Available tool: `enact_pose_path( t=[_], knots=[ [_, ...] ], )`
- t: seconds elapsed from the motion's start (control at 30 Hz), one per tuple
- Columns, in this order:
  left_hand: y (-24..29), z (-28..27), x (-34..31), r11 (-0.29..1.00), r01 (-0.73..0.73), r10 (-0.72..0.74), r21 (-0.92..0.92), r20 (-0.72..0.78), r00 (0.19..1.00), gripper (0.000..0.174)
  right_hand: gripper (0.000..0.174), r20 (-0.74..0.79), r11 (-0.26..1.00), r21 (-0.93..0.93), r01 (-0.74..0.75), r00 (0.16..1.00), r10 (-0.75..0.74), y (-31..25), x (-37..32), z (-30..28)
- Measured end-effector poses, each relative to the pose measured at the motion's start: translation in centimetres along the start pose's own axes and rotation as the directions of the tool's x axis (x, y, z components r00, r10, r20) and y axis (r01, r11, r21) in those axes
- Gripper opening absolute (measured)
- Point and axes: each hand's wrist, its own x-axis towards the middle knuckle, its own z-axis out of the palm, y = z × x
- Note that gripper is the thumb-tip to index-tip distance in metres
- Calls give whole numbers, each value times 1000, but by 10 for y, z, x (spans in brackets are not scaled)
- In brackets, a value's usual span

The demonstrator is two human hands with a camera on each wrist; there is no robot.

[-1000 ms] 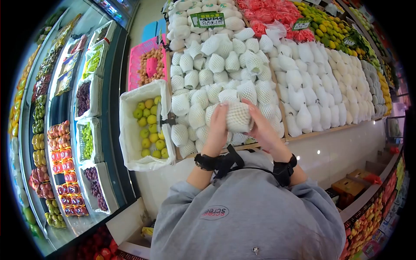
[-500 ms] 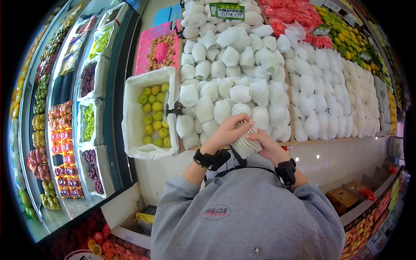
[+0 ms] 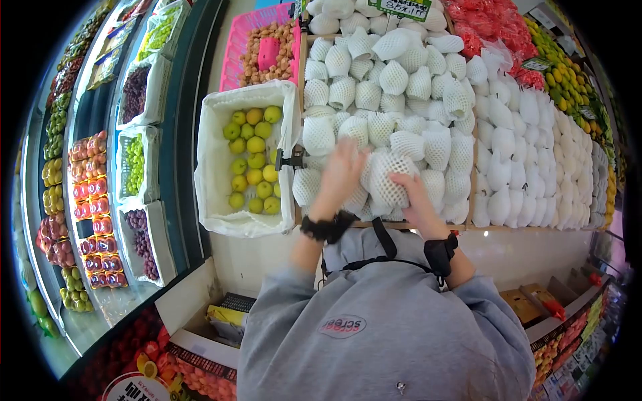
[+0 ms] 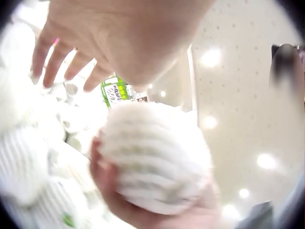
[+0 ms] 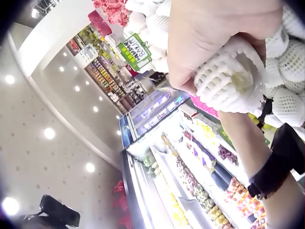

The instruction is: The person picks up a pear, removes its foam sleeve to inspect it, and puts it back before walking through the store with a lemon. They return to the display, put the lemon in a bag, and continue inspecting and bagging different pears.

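Note:
My right hand grips a fruit in a white foam net, fingers and thumb curled round its side. Through the net's open end, the right wrist view gives a glimpse of the fruit's pale yellow-green skin. My left hand, blurred, is off the fruit to its left, over the front of the display. Its fingers spread out straight with nothing in them in the left wrist view, above the netted fruit. Rows of similar foam-netted fruits lie around and beyond both hands.
Left of the pile stands a white-lined crate of yellow-green fruit, with a pink basket of small brown items behind it. More white-wrapped fruits fill the right section. A green price sign stands at the back. A chilled shelf runs along the left.
Both hands first held the netted fruit, brought it in near the body and turned it. Now the left hand has let go and moved left, while the right hand holds the fruit farther forward.

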Motion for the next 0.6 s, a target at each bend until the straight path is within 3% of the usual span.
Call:
enact_pose_path(
  t=[0.03,0.1,0.13,0.2,0.27,0.33,0.4,0.47,0.57,0.6],
  knots=[
    [-17,-2,11,954,16,42,298,-184,982,46,35,-9,1000,20,-22,1000,22,0,4,-7],
    [-44,-9,30,904,237,-175,356,-196,965,49,33,-55,998,43,-38,998,40,-6,3,-1],
    [-52,-12,36,861,313,-294,401,-108,950,53,31,-81,999,34,-25,996,28,-3,6,-4],
    [-87,-3,45,844,344,-401,412,57,914,52,29,-127,1000,13,-4,992,6,2,13,-18],
    [-87,-11,34,917,327,-314,229,-93,945,49,33,-154,998,67,-7,988,17,1,15,-25],
    [-70,-25,10,958,285,-259,44,-297,919,46,35,-177,997,81,-5,984,19,0,22,-24],
    [-37,-57,-19,865,497,-495,66,-55,867,41,34,-205,999,49,-6,979,16,-4,33,-19],
    [-49,-63,-61,940,325,-337,102,144,930,32,33,-162,993,-117,31,986,-50,-3,50,2],
    [-73,-49,-106,981,182,-191,67,198,961,25,37,-9,942,-336,18,1000,-23,10,83,41],
    [-78,-46,-115,975,200,-218,99,241,946,24,41,45,908,-418,31,999,-13,18,96,56]
  ],
)
